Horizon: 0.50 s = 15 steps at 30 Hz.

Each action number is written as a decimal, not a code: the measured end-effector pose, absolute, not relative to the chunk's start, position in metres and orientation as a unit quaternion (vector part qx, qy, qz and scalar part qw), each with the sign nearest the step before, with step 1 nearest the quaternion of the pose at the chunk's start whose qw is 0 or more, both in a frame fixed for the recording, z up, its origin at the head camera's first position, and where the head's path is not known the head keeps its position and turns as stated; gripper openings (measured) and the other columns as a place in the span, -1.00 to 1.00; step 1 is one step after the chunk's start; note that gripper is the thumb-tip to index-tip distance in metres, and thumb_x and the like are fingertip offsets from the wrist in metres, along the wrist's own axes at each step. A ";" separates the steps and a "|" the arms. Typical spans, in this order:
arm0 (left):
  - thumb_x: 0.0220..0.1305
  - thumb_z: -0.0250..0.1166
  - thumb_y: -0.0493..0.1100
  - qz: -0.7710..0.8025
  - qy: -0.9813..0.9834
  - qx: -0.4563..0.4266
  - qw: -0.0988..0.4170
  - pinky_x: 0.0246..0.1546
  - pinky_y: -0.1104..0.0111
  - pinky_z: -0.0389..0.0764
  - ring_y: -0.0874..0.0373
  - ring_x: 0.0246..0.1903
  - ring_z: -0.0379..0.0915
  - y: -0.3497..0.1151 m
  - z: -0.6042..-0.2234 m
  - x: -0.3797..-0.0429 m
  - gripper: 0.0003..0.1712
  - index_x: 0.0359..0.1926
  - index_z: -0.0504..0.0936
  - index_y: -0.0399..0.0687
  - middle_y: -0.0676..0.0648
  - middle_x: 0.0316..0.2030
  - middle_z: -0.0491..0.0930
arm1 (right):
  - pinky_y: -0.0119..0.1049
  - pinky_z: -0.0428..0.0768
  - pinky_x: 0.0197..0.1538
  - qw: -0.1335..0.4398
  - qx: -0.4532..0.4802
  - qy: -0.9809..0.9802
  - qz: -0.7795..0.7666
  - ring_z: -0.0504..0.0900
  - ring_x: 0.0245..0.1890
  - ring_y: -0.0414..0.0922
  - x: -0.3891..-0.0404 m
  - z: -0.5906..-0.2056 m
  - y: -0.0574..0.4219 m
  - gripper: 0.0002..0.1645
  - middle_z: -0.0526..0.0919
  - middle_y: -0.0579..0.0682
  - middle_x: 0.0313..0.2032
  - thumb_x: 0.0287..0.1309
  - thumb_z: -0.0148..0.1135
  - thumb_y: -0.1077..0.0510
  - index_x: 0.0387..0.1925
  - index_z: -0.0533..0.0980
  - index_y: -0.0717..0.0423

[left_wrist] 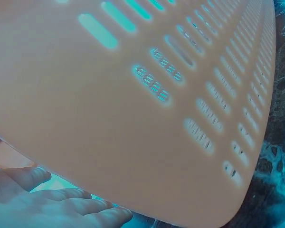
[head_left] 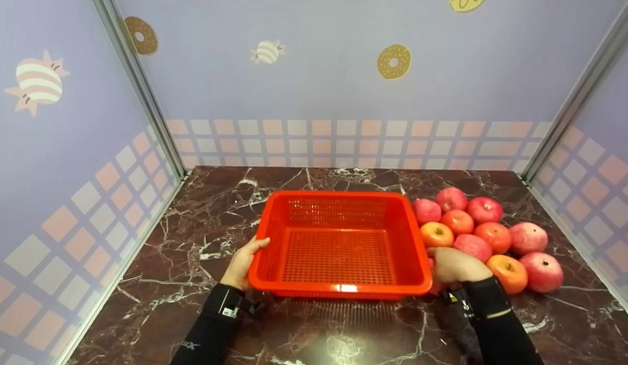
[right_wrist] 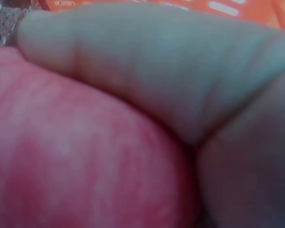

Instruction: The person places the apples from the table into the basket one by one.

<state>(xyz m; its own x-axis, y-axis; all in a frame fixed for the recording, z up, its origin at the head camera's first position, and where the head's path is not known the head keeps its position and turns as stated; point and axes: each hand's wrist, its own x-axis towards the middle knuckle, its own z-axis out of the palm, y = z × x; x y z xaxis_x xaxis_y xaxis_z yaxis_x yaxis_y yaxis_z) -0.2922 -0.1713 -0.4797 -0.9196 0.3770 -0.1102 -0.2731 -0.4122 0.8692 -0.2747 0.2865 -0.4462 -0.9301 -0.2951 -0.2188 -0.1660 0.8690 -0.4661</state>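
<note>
An orange-red plastic basket (head_left: 339, 253) with slotted sides and a mesh bottom stands in the middle, with nothing inside. At its left side my left hand (head_left: 242, 263) holds the rim, thumb over the edge. The left wrist view has the left hand's fingers (left_wrist: 80, 206) at the edge of the basket wall (left_wrist: 95, 118). By the basket's right side, my right hand (head_left: 456, 266) grips a red apple (right_wrist: 80, 152), mostly hidden under the hand in the head view. In the right wrist view a finger lies across that apple's top.
Several red and yellowish apples (head_left: 491, 237) cluster at the right, close against the basket and the right hand. The dark marble tabletop (head_left: 192, 274) is enclosed by patterned panels (head_left: 339, 91) at the back and both sides.
</note>
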 end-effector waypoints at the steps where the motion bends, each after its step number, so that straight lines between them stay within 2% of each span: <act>1: 0.63 -0.26 -0.18 0.838 0.507 0.051 0.194 0.10 0.21 0.69 0.12 -0.03 0.66 -0.171 -0.480 -0.292 -0.34 0.62 -0.20 -0.11 -0.01 0.00 0.64 | -0.30 0.52 -0.53 0.145 -0.117 0.955 -0.230 0.54 -0.59 -0.15 -0.274 -0.446 0.287 -0.81 0.62 -0.06 -0.50 0.22 0.23 0.12 -0.15 0.58 0.06; 4: 0.63 -0.26 -0.18 0.838 0.508 0.051 0.194 0.11 0.20 0.69 0.12 -0.03 0.66 -0.171 -0.479 -0.292 -0.34 0.62 -0.19 -0.11 0.00 0.00 0.63 | -0.30 0.53 -0.53 0.152 -0.094 0.954 -0.241 0.55 -0.60 -0.14 -0.273 -0.443 0.287 -0.83 0.62 -0.05 -0.51 0.20 0.25 0.10 -0.17 0.57 0.03; 7: 0.63 -0.27 -0.18 0.837 0.509 0.056 0.195 0.10 0.20 0.69 0.12 -0.02 0.65 -0.172 -0.478 -0.292 -0.35 0.62 -0.20 -0.11 0.00 0.01 0.62 | -0.29 0.55 -0.46 0.151 -0.084 0.952 -0.254 0.57 -0.53 -0.13 -0.272 -0.439 0.288 -0.78 0.63 -0.05 -0.49 0.13 0.33 0.08 -0.17 0.57 0.01; 11: 0.63 -0.28 -0.18 0.837 0.505 0.059 0.199 0.09 0.20 0.70 0.12 -0.02 0.65 -0.172 -0.478 -0.291 -0.36 0.61 -0.20 -0.11 0.00 0.01 0.62 | -0.31 0.52 -0.34 0.129 -0.094 0.958 -0.240 0.57 -0.43 -0.14 -0.271 -0.435 0.288 -0.77 0.62 -0.08 -0.47 0.11 0.33 0.06 -0.18 0.57 -0.01; 15: 0.63 -0.28 -0.18 0.840 0.501 0.059 0.200 0.09 0.20 0.70 0.12 -0.03 0.65 -0.172 -0.478 -0.291 -0.37 0.60 -0.19 -0.11 0.00 0.01 0.63 | -0.30 0.55 -0.36 0.127 -0.081 0.953 -0.263 0.60 -0.41 -0.11 -0.268 -0.431 0.290 -0.51 0.65 -0.04 -0.41 0.06 0.40 0.03 0.06 0.54 0.00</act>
<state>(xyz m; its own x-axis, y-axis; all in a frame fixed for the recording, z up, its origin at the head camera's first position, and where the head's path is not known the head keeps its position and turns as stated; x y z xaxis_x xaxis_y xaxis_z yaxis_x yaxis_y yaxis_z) -0.2913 -0.1718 -0.4776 -0.9127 0.3958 -0.1019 -0.2774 -0.4169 0.8656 -0.2680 0.2896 -0.4309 -0.9547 -0.2212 -0.1991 -0.0878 0.8484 -0.5220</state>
